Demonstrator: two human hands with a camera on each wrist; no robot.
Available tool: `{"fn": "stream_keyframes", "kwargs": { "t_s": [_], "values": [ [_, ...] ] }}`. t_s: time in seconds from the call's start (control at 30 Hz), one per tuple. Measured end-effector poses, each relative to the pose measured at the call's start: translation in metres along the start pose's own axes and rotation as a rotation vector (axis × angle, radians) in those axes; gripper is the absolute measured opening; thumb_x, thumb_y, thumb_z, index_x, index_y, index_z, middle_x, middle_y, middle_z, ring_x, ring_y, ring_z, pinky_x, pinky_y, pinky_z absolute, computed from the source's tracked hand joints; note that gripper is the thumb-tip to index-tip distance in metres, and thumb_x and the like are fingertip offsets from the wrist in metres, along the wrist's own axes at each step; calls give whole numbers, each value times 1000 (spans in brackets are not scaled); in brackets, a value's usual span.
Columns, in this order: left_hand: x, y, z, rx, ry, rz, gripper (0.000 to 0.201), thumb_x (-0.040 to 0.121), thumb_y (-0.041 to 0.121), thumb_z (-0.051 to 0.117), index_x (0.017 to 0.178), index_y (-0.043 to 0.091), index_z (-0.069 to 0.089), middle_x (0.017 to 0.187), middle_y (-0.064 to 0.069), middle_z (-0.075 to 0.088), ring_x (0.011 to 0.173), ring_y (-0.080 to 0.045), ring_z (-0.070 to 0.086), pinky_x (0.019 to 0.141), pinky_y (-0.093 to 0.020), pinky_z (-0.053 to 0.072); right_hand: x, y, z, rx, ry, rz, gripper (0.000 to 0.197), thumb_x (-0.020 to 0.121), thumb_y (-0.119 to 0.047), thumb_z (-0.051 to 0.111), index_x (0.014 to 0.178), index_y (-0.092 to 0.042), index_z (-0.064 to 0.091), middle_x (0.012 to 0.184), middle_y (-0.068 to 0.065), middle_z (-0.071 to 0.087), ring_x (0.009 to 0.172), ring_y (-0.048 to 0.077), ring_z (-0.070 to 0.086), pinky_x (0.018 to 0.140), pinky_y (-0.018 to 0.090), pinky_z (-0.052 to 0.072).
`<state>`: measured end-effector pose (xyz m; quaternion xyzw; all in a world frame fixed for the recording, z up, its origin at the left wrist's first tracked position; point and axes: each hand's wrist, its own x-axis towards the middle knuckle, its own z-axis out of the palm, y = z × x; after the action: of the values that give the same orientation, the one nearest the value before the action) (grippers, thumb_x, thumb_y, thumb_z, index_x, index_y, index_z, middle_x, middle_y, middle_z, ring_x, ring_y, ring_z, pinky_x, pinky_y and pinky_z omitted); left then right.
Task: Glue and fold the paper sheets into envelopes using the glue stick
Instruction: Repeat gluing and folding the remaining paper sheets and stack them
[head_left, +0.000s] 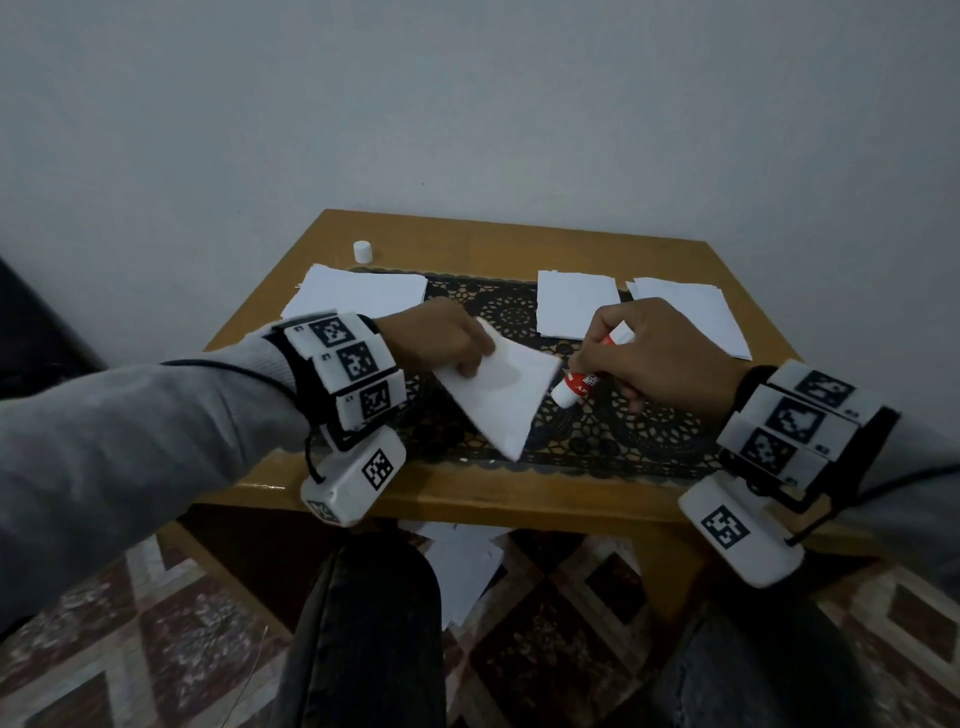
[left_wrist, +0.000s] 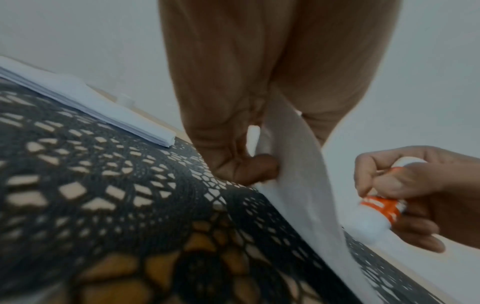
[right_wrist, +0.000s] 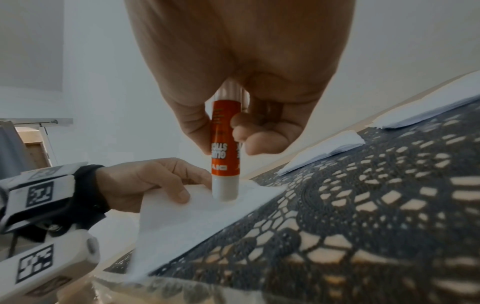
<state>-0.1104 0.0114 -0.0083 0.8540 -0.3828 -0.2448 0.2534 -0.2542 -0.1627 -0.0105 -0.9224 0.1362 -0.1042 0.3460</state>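
Now right hand (head_left: 660, 358) presses glue stick (right_wrist: 225, 164) at paper sheet (head_left: 498, 400) edge.

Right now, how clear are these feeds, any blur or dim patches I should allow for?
Head view: dim overall, sharp enough, edges bowed by the wide lens; the glue stick and folded paper are readable. Left wrist view: the lace mat is soft and smeared, and the left hand is blurred. Right wrist view: the glue label is sharp in the right hand; bottom edge blurred.

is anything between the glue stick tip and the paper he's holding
Nothing visible. The right hand has the glue stick tip down on the paper sheet, which the left hand pinches at its edge.
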Motion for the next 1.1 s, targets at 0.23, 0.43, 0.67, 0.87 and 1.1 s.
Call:
{"fn": "stream_keyframes", "kwargs": {
  "t_s": [0.23,0.43,0.67,0.87,1.1],
  "values": [
    [-9,-9,16,155,51,-102,23,95,24,53,100,6,67,99,-9,66,67,-15,60,63,-23,50,10,-2,0,-49,47,-2,22,83,-32,72,82,-11,64,73,6,67,38,7,55,48,30,51],
    [-14,-8,7,595,33,22,37,86,43,64,119,26,62,121,-1,60,105,-19,54,89,-32,47,34,-8,11,-192,106,-37,23,81,-36,70,78,-14,64,91,2,66,71,11,58,65,33,47],
    [0,-1,14,647,-39,124,58,87,38,64,141,25,45,130,-6,53,118,-22,47,87,-25,36,71,-21,30,-350,99,-117,21,84,-36,69,85,-15,67,95,-3,53,90,15,47,70,26,30],
    [2,0,11,659,-65,150,58,88,35,64,142,22,46,107,-6,60,97,-19,52,78,-21,34,90,-20,44,-363,77,-72,19,84,-33,70,87,-15,66,93,-3,53,87,16,50,68,26,33],
    [5,-2,10,643,-87,148,58,87,34,65,141,21,47,117,-7,62,90,-17,49,79,-22,36,82,-27,41,-369,-10,-60,13,80,-23,69,78,-11,65,94,5,65,84,21,59,57,24,41]
  ]
}}
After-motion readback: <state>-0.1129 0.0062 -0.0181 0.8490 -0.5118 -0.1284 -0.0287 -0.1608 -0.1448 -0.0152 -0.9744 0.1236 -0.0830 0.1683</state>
